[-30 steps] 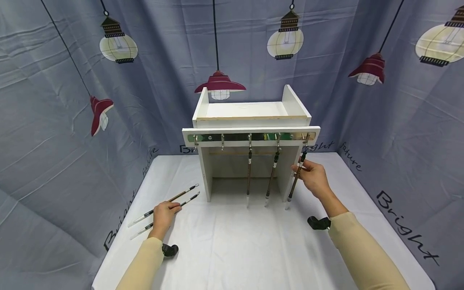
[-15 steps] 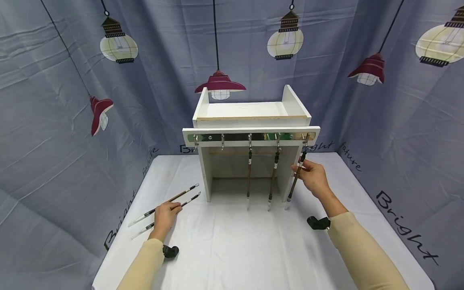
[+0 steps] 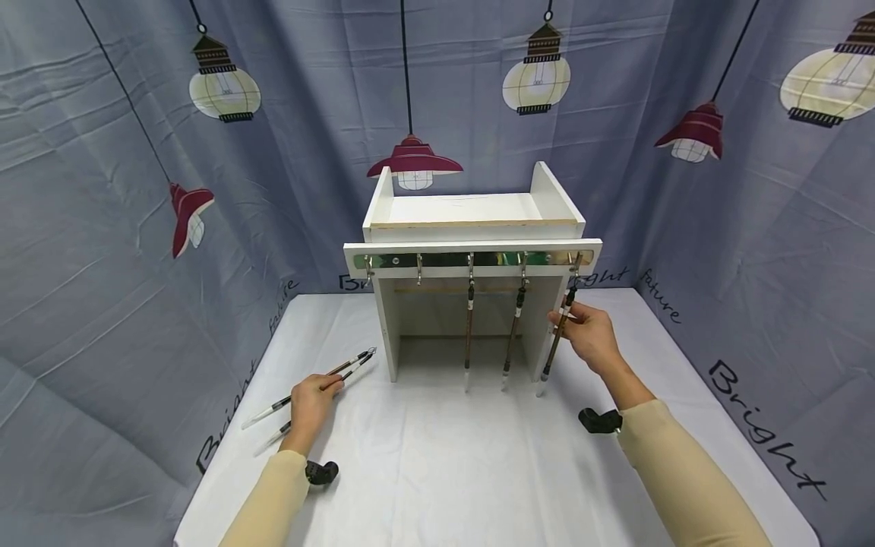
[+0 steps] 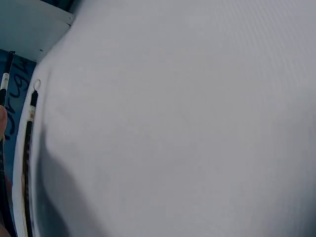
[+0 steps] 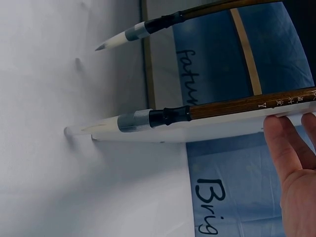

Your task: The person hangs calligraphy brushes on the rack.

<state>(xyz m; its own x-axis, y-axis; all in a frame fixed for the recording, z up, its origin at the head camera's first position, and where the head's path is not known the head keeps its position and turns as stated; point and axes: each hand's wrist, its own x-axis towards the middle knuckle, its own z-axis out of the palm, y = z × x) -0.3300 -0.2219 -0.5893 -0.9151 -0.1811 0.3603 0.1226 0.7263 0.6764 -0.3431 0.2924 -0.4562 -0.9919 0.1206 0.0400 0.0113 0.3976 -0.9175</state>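
Between thumb and fingers, my left hand [image 3: 311,406] pinches a writing brush [image 3: 349,374] by its handle. A second brush [image 3: 278,405] lies just beyond it, and their looped ends overlap in the head view. From hooks on the white rack [image 3: 472,246] hang three brushes, at the middle, right of middle and far right. My right hand [image 3: 591,336] is at the rightmost brush [image 3: 560,334], beside the rack's side panel. In the right wrist view its fingertips reach this brush's brown handle [image 5: 247,102]; whether they grip the brush or the panel is hidden.
A metal strip with hooks [image 3: 420,260] runs along the rack's front; its two left hooks carry nothing. An open tray [image 3: 472,205] forms the rack's top. White cloth [image 3: 437,471] covers the table, and a grey-blue printed curtain [image 3: 301,175] surrounds it.
My left hand has raised its brush slightly, shifting the looped end up beside the other brush's loop. The second hanging brush has swung slightly. My right hand stays in place.
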